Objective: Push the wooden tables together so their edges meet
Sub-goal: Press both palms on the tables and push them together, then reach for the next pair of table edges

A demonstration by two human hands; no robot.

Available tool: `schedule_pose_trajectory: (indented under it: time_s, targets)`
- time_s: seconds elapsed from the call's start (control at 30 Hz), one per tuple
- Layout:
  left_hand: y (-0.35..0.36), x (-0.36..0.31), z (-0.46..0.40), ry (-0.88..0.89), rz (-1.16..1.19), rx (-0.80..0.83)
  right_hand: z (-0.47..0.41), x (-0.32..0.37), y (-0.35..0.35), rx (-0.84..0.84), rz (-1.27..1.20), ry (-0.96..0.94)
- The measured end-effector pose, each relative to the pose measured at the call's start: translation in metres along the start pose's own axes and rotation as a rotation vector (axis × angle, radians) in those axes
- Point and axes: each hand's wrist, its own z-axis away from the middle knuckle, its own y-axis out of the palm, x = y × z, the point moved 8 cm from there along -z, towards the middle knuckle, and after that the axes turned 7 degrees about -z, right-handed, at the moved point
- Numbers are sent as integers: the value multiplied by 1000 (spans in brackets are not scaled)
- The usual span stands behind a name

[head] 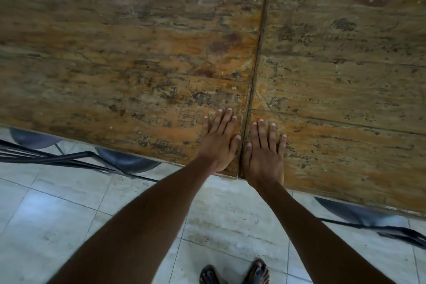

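Two worn wooden tables fill the upper part of the view. The left table (129,57) and the right table (341,71) lie side by side, with only a thin dark seam between their edges. My left hand (220,143) lies flat, palm down, on the near right corner of the left table. My right hand (264,152) lies flat on the near left corner of the right table. The two hands sit just either side of the seam, fingers spread and holding nothing.
Dark metal chairs stand partly under the tables, one at the left (69,157) and one at the right (373,217). Below is a pale tiled floor (221,219), where my sandalled feet (235,272) show at the bottom edge.
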Motion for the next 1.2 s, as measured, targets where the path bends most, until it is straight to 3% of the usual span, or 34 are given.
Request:
schedule_pose_trajectory:
  time_s: [0.17,0.27,0.37,0.57,0.9,1.2]
  targets:
    - [-36,3,7,-41,-40,233,-11,2,-12,311,58,31]
    - [-68,13,41,-34,69,197,-9,27,-31,440,9,115]
    - [-109,46,78,35,-76,87,3,90,-49,387,11,61]
    - [-212,180,169,-126,-85,-175,15,292,-84,209,-76,-207]
    - [-319,453,401,-387,-201,-420,79,664,-65,151,-59,-632]
    - [-336,657,580,-689,-180,-502,137,926,6,179,-68,-878]
